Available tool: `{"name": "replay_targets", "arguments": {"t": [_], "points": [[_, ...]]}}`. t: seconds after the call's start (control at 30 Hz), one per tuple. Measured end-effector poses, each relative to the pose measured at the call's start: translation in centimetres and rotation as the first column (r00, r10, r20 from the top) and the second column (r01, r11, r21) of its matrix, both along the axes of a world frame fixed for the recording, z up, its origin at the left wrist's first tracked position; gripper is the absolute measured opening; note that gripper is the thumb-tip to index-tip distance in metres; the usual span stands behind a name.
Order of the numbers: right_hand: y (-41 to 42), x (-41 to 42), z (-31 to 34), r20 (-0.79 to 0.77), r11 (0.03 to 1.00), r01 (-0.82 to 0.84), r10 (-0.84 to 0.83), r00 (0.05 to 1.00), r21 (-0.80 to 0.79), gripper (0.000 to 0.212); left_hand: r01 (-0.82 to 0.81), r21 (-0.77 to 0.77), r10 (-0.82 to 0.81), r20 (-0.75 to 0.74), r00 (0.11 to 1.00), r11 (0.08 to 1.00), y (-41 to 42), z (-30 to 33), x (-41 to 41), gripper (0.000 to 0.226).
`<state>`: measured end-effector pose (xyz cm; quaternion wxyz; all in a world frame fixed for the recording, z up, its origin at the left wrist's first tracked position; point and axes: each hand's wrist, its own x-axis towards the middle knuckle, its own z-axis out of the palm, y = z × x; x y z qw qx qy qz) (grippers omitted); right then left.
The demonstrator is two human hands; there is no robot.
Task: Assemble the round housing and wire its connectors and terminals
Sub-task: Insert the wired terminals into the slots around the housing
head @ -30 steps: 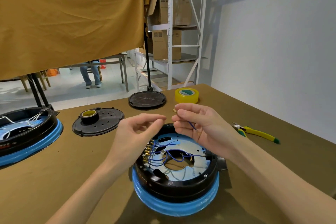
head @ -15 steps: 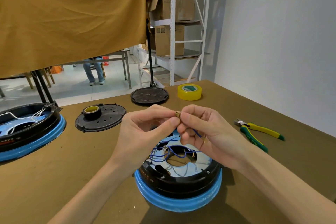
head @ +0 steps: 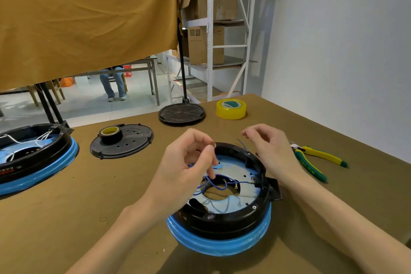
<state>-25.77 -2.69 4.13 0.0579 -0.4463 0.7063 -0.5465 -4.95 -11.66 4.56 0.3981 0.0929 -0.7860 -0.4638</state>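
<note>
**Here: hands above the open round housing**

Centrally we see the round housing (head: 222,213), black-walled on a blue base ring, resting on the brown worktop (head: 77,207) with its open side up. Blue wires (head: 213,181) with small ring terminals lie looped across its pale inner plate, around the middle opening. Our left hand (head: 184,173) hovers over the housing's left rim, thumb and forefinger pinching a small brass terminal (head: 214,144). Our right hand (head: 270,147) is held over the housing's far right rim, fingers loosely curled and gripping nothing; a free blue wire end (head: 242,143) stands up just beside it. The two hands are apart.

Right of the housing lie yellow-and-green pliers (head: 315,159). Beyond it sit a yellow tape roll (head: 231,109) and a black ribbed disc (head: 182,114). To the far left of the housing are a perforated black cover (head: 133,144) carrying a dark tape roll (head: 110,134), and a second housing (head: 33,158).
</note>
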Motion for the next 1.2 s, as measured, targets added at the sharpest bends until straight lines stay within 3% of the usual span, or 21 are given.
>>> {"name": "replay_targets", "arguments": {"t": [0.1, 0.17, 0.3, 0.53, 0.77, 1.2], "points": [[-0.4, -1.3, -2.6, -0.014, 0.964, 0.003, 0.0, 1.0, 0.265, 0.026, -0.031, -0.146, 0.056, 0.166, 0.984, 0.989, -0.6, -1.3, -0.3, 0.013], [-0.5, -1.6, -3.9, 0.008, 0.939, -0.031, 0.03, 1.0, 0.342, 0.026, -0.013, -0.238, 0.069, 0.227, 0.971, 0.971, -0.9, -2.0, -0.5, 0.013], [-0.5, -1.9, -4.2, 0.03, 0.949, -0.035, 0.027, 0.999, 0.312, 0.02, -0.002, -0.349, 0.11, 0.291, 0.95, 0.937, -1.5, -2.1, -0.9, 0.01], [-1.0, -2.0, -3.6, 0.042, 0.96, -0.091, 0.083, 0.996, 0.264, 0.025, 0.008, -0.322, 0.106, 0.334, 0.936, 0.947, -2.5, -1.2, -2.5, 0.009], [-1.3, -2.1, -3.6, 0.099, 0.961, -0.127, 0.105, 0.99, 0.246, 0.025, 0.066, -0.389, 0.142, 0.481, 0.865, 0.919, -1.8, -2.0, -5.9, 0.006], [-1.4, -2.6, -4.3, 0.172, 0.969, -0.162, 0.129, 0.977, 0.189, 0.022, 0.0, -0.589, 0.279, 0.383, 0.881, 0.808, -0.7, -2.7, -7.3, 0.009]]}}
